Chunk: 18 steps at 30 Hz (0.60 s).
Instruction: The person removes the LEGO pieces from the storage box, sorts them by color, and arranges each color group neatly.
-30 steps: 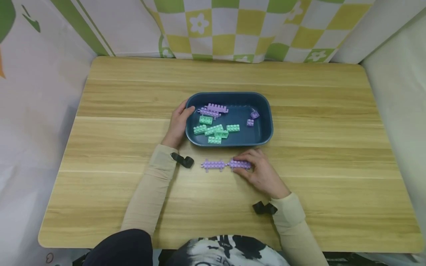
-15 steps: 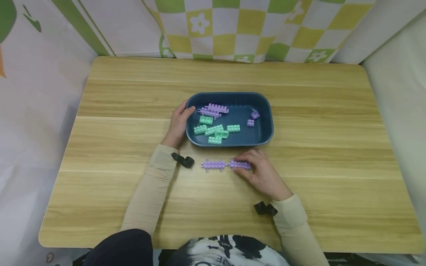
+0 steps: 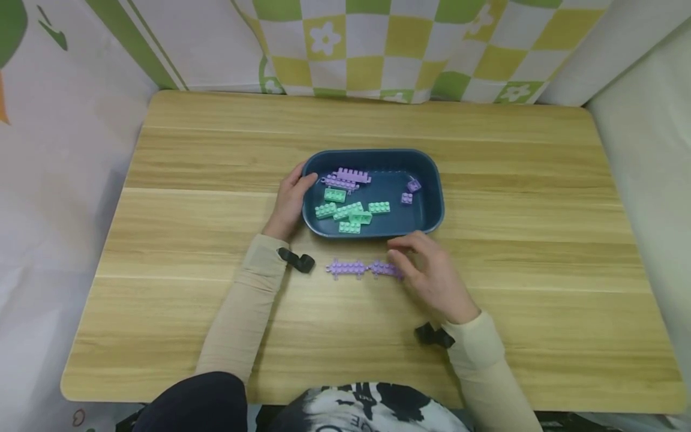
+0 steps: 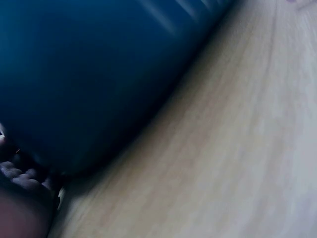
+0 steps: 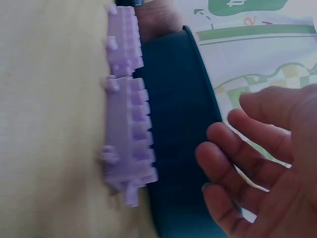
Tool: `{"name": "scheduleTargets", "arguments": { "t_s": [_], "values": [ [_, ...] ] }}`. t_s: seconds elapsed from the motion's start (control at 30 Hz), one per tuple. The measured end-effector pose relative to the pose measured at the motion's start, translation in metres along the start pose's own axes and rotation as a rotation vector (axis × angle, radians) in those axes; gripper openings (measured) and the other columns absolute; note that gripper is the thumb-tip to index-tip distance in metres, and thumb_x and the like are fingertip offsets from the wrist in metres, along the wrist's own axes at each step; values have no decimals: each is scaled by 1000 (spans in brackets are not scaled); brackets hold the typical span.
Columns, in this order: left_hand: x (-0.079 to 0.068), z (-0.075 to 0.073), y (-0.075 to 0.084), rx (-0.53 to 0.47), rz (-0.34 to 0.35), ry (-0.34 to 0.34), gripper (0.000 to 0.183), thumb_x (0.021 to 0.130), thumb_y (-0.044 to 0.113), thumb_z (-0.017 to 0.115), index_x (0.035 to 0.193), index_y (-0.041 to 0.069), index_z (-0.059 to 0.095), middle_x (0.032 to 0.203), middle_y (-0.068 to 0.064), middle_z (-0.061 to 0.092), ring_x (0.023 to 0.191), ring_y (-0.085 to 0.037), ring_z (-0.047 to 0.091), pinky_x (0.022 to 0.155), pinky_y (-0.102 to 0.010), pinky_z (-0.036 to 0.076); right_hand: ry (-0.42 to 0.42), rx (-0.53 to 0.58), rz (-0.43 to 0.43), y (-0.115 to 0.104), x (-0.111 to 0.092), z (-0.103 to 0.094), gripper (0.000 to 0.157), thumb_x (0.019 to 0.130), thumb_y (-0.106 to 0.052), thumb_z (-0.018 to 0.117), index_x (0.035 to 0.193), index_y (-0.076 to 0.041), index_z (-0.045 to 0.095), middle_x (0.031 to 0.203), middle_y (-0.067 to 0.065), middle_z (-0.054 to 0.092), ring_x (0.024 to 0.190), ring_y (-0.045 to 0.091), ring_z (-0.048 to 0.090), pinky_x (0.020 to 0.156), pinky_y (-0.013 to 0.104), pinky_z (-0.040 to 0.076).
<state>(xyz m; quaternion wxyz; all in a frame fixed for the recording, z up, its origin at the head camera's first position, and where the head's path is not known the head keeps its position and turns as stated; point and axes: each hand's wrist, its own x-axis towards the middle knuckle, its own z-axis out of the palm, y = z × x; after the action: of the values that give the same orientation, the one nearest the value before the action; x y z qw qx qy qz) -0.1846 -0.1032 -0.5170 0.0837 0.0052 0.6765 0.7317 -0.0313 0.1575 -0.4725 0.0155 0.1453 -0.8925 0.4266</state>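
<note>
On the smooth, stripy wood bench (image 3: 189, 240), I see two purple bars (image 3: 346, 268) lying end to end, with rows of round bumps on top and little pegs at the sides. They sit just in front of the shiny blue tub (image 3: 385, 186). The left hand (image 3: 291, 201) has its grip on the tub's side, thumb over the rim. The right hand (image 3: 434, 273) has a loose, wide grip, fingers bent, holding nothing, near one bar. Inside the tub I spot bumpy green blocks (image 3: 348, 211) and small square purple bricks (image 3: 406, 198).

The left grip (image 3: 288, 204) clasps while the right grip (image 3: 435, 277) hovers, fingers loosely bent.
</note>
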Motion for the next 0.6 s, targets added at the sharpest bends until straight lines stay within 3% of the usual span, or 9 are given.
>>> {"name": "scheduleTargets", "arguments": {
  "t_s": [0.13,0.33,0.43,0.6],
  "values": [
    [2,1,5,4,6,-6,43,97,21,54,139,12,54,139,-4,54,130,-13,46,108,-26,36,83,27,-79,-7,9,-7,16,95,-11,63,108,-5,68,99,-1,65,91,11,59,79,28,53],
    [4,0,8,24,-3,1,44,97,21,54,140,13,53,141,-4,53,132,-15,44,110,-28,34,155,-2,-169,-16,39,-15,11,93,-9,65,102,-6,69,101,1,65,98,18,56,84,37,48],
    [3,-1,6,42,-21,5,44,97,24,54,140,14,53,141,-4,53,132,-15,44,111,-29,33,100,-66,-114,-19,57,-16,17,96,-18,63,107,-6,68,110,2,63,108,22,53,95,42,43],
    [-2,-1,-1,65,-26,11,44,97,25,54,140,13,53,142,-4,52,133,-17,43,112,-31,32,-83,-166,14,-16,78,-4,37,97,-33,59,124,-6,63,133,8,53,127,28,45,109,48,33]
  ]
}}
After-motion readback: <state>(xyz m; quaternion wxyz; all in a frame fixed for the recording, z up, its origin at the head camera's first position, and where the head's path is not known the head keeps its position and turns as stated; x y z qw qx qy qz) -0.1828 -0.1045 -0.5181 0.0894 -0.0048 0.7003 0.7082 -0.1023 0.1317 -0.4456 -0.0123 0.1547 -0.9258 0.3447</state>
